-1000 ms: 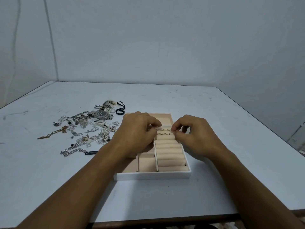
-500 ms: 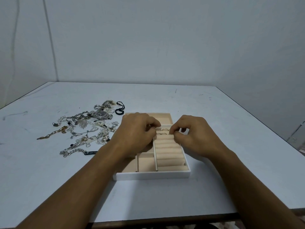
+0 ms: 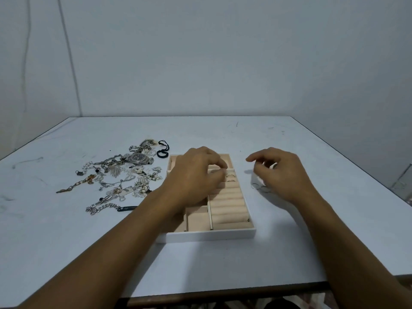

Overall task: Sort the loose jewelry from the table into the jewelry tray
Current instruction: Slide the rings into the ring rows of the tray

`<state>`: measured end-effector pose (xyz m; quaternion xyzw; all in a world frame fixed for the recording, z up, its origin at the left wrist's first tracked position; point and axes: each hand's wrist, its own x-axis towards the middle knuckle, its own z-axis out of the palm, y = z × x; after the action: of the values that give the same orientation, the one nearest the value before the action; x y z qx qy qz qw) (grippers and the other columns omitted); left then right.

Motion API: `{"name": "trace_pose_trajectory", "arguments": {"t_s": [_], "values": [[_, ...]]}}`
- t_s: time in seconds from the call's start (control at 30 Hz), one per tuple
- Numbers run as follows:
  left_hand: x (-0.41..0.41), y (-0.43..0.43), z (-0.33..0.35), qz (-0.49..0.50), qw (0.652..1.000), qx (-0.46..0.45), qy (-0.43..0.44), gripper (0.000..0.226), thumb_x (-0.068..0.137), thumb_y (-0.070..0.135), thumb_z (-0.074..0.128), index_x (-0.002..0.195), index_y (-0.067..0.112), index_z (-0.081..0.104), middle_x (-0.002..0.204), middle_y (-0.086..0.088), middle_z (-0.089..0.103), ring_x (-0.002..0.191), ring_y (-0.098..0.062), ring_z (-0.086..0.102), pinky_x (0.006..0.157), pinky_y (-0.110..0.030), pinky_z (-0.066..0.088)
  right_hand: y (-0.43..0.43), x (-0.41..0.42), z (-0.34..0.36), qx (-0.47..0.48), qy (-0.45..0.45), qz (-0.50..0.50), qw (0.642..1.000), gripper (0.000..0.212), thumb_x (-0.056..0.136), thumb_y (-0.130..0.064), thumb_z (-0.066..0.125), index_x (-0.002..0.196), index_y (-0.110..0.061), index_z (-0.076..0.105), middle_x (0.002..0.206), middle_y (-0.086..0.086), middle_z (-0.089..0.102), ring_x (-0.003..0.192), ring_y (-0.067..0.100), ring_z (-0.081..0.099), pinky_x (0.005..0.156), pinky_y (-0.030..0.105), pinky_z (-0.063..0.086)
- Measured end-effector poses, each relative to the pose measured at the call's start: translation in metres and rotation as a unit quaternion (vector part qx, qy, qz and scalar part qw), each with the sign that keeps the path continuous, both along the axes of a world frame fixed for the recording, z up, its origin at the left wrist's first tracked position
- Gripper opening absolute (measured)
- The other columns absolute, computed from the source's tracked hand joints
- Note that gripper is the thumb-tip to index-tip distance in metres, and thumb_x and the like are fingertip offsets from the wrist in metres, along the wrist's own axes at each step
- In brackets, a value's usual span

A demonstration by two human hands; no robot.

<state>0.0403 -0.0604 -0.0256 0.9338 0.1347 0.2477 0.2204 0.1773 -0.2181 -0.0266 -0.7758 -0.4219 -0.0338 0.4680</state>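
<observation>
The white jewelry tray (image 3: 207, 235) with beige lining sits mid-table. Two rings (image 3: 231, 177) stand in the far slots of its ring rolls. My left hand (image 3: 196, 175) hovers over the tray's far left part, fingers bent, tips down on the rolls just left of the rings; whether they pinch anything is hidden. My right hand (image 3: 281, 172) hangs over the table right of the tray, fingers loosely curled and apart, holding nothing. Thin wire hoops (image 3: 260, 188) lie on the table under it. The loose jewelry pile (image 3: 120, 175) lies left of the tray.
The pile holds a steel watch (image 3: 139, 157), black cords (image 3: 162, 149), a chunky silver chain (image 3: 101, 207) and a gold-coloured chain (image 3: 75, 184). The table's near edge (image 3: 223, 293) runs below my forearms, and its right edge (image 3: 356, 166) slants away. Walls stand behind.
My right hand has let go at the ring rolls and moved right, off the tray, over the table. My left hand stays over the tray. The two rings now show uncovered.
</observation>
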Motion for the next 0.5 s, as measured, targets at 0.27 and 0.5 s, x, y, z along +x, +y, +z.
{"name": "trace_pose_trajectory", "arguments": {"t_s": [0.27, 0.5], "values": [[0.046, -0.031, 0.013, -0.027, 0.980, 0.130, 0.150, 0.029, 0.087, 0.049, 0.057, 0.112, 0.035, 0.065, 0.140, 0.004, 0.046, 0.137, -0.019, 0.025, 0.102, -0.043, 0.023, -0.025, 0.029, 0.007, -0.153, 0.045, -0.074, 0.985, 0.015, 0.083, -0.019, 0.064, 0.093, -0.029, 0.070, 0.092, -0.014, 0.067, 0.082, 0.004, 0.062, 0.062, 0.012, 0.038], [0.066, -0.043, 0.006, -0.042, 0.966, 0.129, 0.218, 0.028, 0.081, 0.042, 0.066, 0.107, 0.031, 0.068, 0.143, 0.005, 0.042, 0.143, -0.026, 0.012, 0.106, -0.050, 0.017, -0.047, 0.022, 0.004, -0.201, 0.052, -0.059, 0.976, 0.007, 0.079, -0.024, 0.070, 0.084, -0.028, 0.068, 0.076, -0.011, 0.067, 0.076, 0.006, 0.062, 0.062, 0.018, 0.044]]}}
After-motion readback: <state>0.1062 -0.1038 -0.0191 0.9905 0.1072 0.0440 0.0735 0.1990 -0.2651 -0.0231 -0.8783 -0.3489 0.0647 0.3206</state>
